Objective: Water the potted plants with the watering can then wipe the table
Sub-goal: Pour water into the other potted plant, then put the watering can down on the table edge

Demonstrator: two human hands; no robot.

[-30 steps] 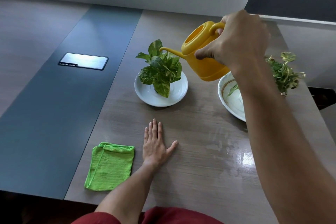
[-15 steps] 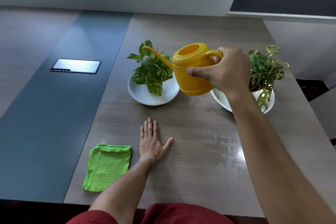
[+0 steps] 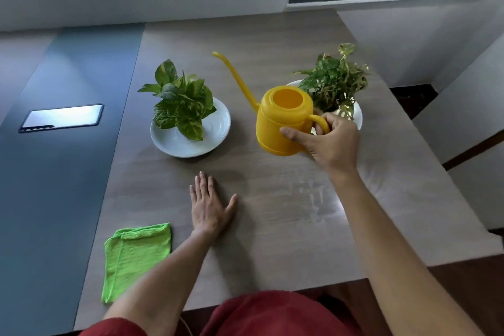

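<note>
While the right hand (image 3: 334,142) gripped the upright yellow watering can (image 3: 283,123) by its handle between the two potted plants (image 3: 182,106), it did best to set it down gently, the left hand (image 3: 210,204) lying open, flat on the table (image 3: 272,213) beside the green cloth (image 3: 136,256).
</note>
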